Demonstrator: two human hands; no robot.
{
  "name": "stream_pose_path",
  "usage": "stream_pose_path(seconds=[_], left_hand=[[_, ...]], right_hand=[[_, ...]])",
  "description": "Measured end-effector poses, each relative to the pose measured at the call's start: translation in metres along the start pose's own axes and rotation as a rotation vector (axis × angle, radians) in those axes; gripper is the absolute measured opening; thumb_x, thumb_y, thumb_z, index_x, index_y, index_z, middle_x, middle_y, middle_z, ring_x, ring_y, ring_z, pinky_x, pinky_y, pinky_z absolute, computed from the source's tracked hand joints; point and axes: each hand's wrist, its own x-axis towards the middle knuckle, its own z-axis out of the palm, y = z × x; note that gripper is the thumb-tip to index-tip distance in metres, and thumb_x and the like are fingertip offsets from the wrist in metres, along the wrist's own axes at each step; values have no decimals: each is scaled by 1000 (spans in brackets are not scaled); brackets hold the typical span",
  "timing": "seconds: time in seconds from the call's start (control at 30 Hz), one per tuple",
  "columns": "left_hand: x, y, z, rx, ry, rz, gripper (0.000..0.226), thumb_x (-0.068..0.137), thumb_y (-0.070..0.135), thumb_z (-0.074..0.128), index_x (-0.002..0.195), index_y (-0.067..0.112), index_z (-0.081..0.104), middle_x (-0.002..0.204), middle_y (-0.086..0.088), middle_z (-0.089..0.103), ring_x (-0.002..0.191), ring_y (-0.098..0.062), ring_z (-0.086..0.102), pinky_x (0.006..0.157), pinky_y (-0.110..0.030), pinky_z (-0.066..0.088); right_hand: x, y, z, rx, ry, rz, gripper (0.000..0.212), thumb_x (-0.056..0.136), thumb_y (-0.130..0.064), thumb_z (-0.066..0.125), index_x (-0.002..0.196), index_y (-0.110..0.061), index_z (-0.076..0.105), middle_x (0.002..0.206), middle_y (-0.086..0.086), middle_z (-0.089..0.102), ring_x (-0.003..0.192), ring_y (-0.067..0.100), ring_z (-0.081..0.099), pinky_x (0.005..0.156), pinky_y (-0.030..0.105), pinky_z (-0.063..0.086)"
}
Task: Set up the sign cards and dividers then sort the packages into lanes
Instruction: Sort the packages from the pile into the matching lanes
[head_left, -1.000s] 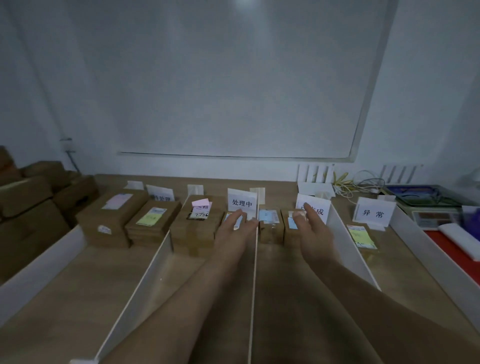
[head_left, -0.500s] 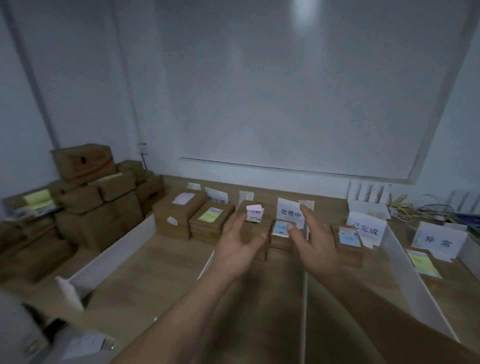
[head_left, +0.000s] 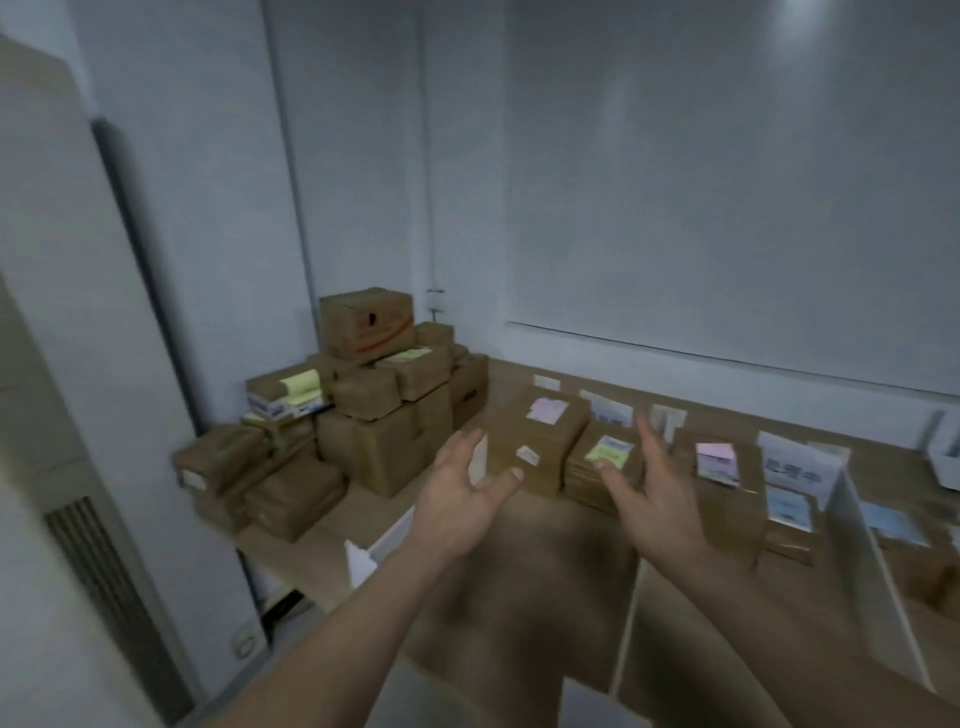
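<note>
Both splayed: left hand (head_left: 462, 501), right hand (head_left: 655, 512)

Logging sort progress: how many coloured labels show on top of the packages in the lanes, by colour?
Pink labels: 2
Green label: 1
Blue labels: 2
Total: 5

Both empty hands, left hand (head_left: 460, 499) and right hand (head_left: 655, 501), hover spread over the wooden table (head_left: 322, 545), stacked cardboard boxes (head_left: 363, 410) at ten o'clock.
</note>
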Motion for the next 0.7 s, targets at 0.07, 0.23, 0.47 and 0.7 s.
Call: stream_pose_path(seconds=[0.07,0.23,0.47,0.7], left_hand=[[10,-22,-33,-12,28,-27,75,90,48,67,154,27,34,164,3,23,148,-16,28,118,-32,27],[28,-68,-102,-19,90,-83,76,89,50,67,154,29,33,163,4,25,147,-17,29,118,-35,30],[65,-127,-169,-13,194,-197,79,85,57,68,152,32,35,156,6,38,139,-18,41,115,-45,39],[143,-174,-224,0,271,-236,74,87,55,68,151,32,38,153,8,42,140,-17,40,118,-43,34]], right_hand=[[4,-20,36,17,-25,-31,78,97,-47,59,161,-34,16,160,0,38,146,26,37,117,50,35],[25,-65,115,65,-92,-76,77,96,-47,60,160,-34,18,154,0,47,138,21,48,113,50,41],[65,-105,222,111,-166,-168,75,98,-44,59,160,-28,19,163,-1,33,148,22,34,117,51,34],[145,-130,323,178,-219,-186,74,98,-43,59,159,-23,23,160,0,35,146,21,34,118,43,30]])
